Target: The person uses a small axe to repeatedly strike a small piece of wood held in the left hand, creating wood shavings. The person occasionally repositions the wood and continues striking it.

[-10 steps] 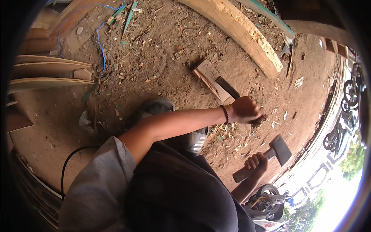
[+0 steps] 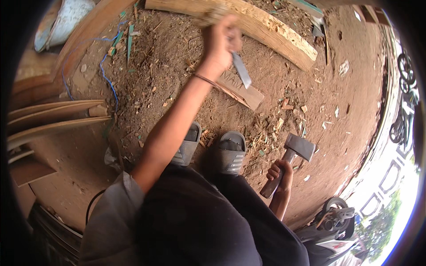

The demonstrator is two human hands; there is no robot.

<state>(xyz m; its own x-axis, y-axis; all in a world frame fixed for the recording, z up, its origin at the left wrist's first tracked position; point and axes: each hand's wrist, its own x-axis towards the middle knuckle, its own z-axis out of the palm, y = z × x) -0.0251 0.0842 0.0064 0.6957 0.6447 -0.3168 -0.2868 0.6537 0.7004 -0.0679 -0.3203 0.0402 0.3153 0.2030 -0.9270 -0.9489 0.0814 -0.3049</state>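
Observation:
My left hand [image 2: 222,42] is closed round a chisel, its handle end smeared by motion. The flat grey chisel blade [image 2: 242,71] points down to the right, over a small wooden block [image 2: 253,97] with carved marks on its top face. Whether the blade's tip touches the wood I cannot tell. My right hand [image 2: 281,172] grips the handle of a hammer at the lower right. Its blocky metal hammer head [image 2: 300,146] is raised up and away from me, apart from the block.
A thick curved timber [image 2: 275,31] lies beyond the block. Wood chips [image 2: 266,133] litter the dirt round my sandalled feet [image 2: 231,153]. Curved wooden pieces [image 2: 57,115] and a blue string [image 2: 106,66] are at left. A motorcycle [image 2: 333,226] stands at lower right.
My left hand has swung the chisel from the block's near right side to its far side, so the blade now points back toward me. My right hand and the hammer have shifted slightly left and farther away.

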